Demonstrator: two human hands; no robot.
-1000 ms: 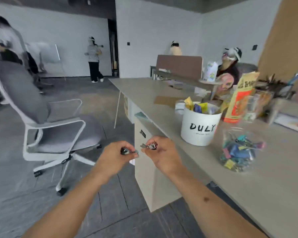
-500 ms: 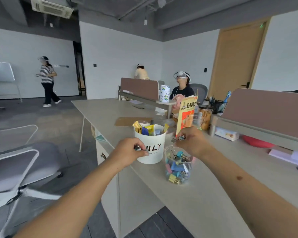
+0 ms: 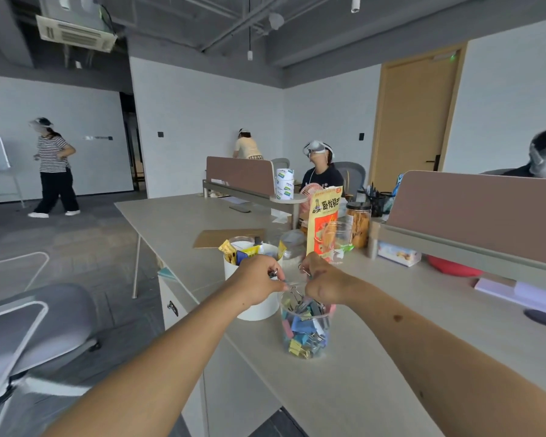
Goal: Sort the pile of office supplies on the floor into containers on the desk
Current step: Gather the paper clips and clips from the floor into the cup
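Note:
A clear plastic cup (image 3: 306, 329) full of coloured binder clips stands near the desk's (image 3: 344, 383) front edge. Both my hands hover just over its mouth. My left hand (image 3: 260, 283) pinches a small metal binder clip at the cup's left rim. My right hand (image 3: 323, 279) grips another clip by its wire handles above the right rim. Right behind the cup, partly hidden by my left hand, is a white bucket (image 3: 252, 305) holding yellow and blue packets.
Behind the cups stand a tall orange snack bag (image 3: 323, 223), a jar of snacks (image 3: 358, 223) and other clear jars. A brown divider panel (image 3: 473, 206) runs along the right. A grey office chair (image 3: 22, 329) sits at left. Several people are in the room.
Both hands have come together over the clear cup: the left hand moved right from in front of the white bucket, and the right hand dropped lower toward the rim.

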